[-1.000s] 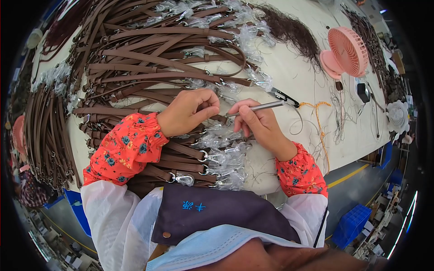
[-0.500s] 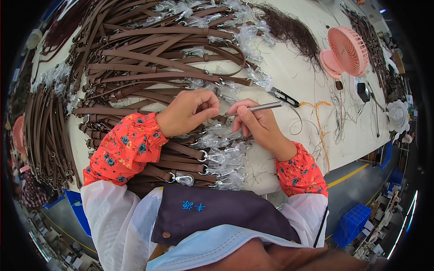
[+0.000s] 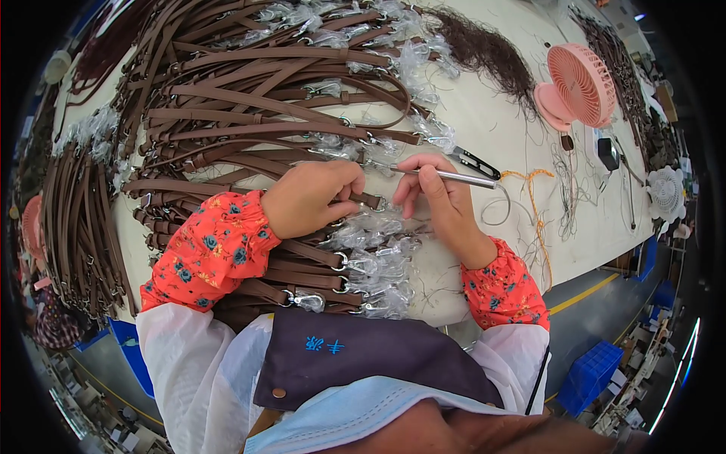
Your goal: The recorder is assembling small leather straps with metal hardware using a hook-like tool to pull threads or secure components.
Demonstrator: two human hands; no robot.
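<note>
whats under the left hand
Under the left hand lie brown straps with metal clips in clear plastic wrap. The strap end it pinches is hidden by its fingers.

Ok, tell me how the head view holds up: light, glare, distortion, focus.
Head view: even, soft light with faint shadows; strong fisheye bending the table edge, black corners at the rim; small glints on the clear plastic wraps and the metal tool; left hand and right hand sharp, the floor at the rim softer.

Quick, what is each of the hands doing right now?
Left hand: closed, pinching the end of a brown strap.
Right hand: closed on a thin metal tool.
</note>
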